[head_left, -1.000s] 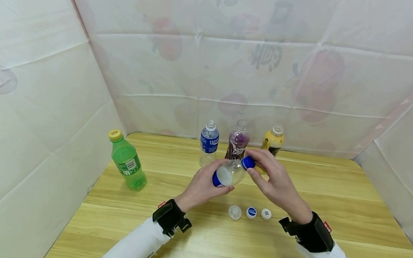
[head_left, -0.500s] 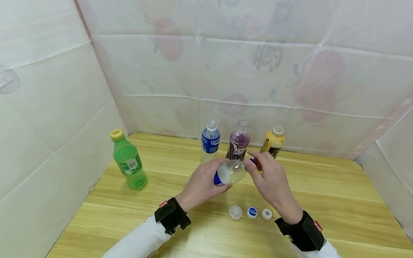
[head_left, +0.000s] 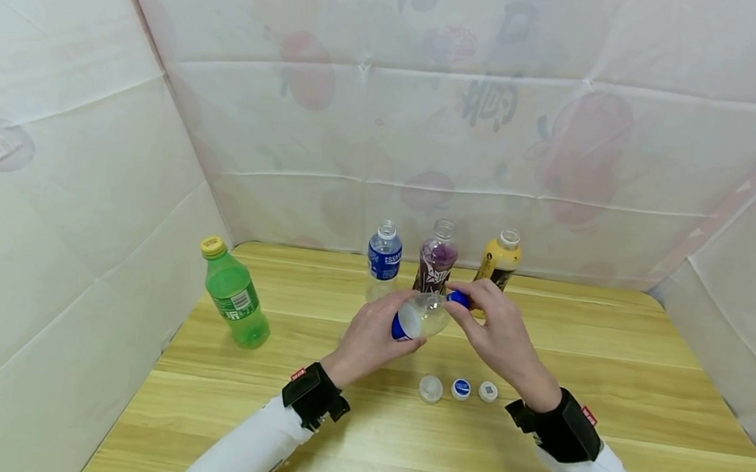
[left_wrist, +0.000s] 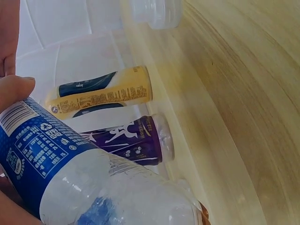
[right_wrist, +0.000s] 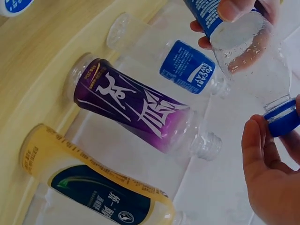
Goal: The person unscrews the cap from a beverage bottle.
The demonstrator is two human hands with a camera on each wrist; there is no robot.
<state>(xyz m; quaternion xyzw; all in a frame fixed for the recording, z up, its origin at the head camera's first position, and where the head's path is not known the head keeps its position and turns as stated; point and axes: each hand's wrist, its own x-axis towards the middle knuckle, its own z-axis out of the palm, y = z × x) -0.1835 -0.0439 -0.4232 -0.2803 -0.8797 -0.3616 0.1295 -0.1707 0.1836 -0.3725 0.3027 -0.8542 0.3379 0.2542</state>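
Observation:
My left hand (head_left: pixel 370 332) grips a clear plastic bottle (head_left: pixel 433 314) round its blue label, tilted with its neck toward my right hand (head_left: pixel 506 339). Thumb and fingers of the right hand pinch the blue cap (right_wrist: pixel 283 117), which sits on the bottle's neck in the right wrist view. Behind the hands stand three uncapped bottles: a clear one with a blue label (head_left: pixel 384 259), a purple-labelled one (head_left: pixel 437 259) and a yellow one (head_left: pixel 501 257). In the left wrist view the held bottle's label (left_wrist: pixel 40 145) and clear base show close up.
Three loose caps lie in a row on the wooden table (head_left: pixel 608 358): a translucent one (head_left: pixel 430 389), a blue-and-white one (head_left: pixel 461 389) and a white one (head_left: pixel 488 392). A green bottle (head_left: pixel 234 299) with a yellow cap stands at the left. White sheeting (head_left: pixel 373 132) encloses the table.
The right hand's fingers have turned about the blue cap, hiding most of it half a second ago and showing it again now. The left hand's hold stays almost unchanged.

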